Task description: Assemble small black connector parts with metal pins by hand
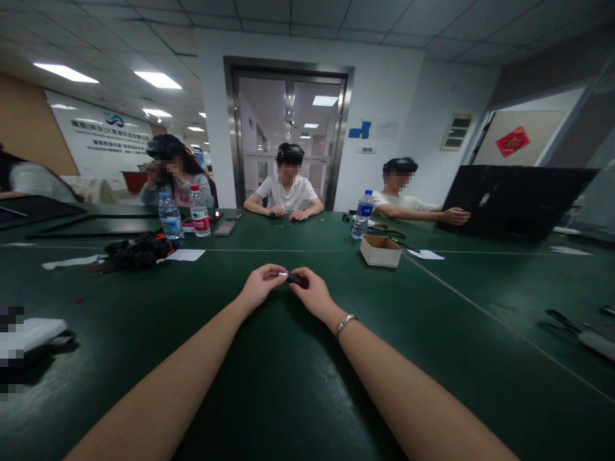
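Over the middle of the green table, my two hands meet at a small dark cylinder (294, 278) with a silver end; its kind is too small to make out. My left hand (258, 285) is closed, pinching the silver end between thumb and fingers. From the other side my right hand (313, 293) grips the dark part, its fingers partly hiding it. A metal bracelet (344, 323) circles my right wrist.
Beyond my hands stand an open cardboard box (380, 255), a blue-labelled water bottle (362, 216), and two more bottles (200, 214). A black bundle (137, 251) lies left. Across the table sits a person (288, 189); another person's hand (455, 216) touches a large black panel (514, 198).
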Motion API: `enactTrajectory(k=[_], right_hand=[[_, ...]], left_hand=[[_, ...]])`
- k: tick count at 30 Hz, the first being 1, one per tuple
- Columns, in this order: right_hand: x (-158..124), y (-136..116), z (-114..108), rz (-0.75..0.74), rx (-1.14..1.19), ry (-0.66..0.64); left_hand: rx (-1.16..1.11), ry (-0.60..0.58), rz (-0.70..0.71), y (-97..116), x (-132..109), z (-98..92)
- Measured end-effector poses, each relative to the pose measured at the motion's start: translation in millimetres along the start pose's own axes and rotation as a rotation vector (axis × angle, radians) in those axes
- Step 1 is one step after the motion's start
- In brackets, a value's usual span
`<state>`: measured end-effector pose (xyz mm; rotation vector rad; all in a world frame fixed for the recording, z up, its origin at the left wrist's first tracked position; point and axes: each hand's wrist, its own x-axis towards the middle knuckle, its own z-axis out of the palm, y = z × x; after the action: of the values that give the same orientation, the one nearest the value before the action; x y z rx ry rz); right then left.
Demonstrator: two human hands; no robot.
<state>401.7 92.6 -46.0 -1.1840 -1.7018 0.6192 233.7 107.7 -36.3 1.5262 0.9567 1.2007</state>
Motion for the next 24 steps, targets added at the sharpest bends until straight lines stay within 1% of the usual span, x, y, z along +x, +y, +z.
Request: enactTrajectory(k=[4, 11, 20, 24], right_hand=[[0.5, 2.0, 0.2, -0.001, -0.012, -0.012], [0.0, 1.6, -1.0, -0.037, -0.033, -0.012], [-0.9, 1.6, -1.9, -0.075, -0.067, 0.014], [-1.7, 1.4, -3.1, -0.096, -0.087, 0.018]], left_hand=[[-0.003, 0.003, -0.008, -0.2, -0.6, -0.2], [0.046, 0.005, -0.077, -4.5, 2.3, -0.5], [0.108, -0.017, -0.132, 3.2, 0.2, 2.0], [0.127, -0.023, -0.146, 1.2, 2.3, 2.6]])
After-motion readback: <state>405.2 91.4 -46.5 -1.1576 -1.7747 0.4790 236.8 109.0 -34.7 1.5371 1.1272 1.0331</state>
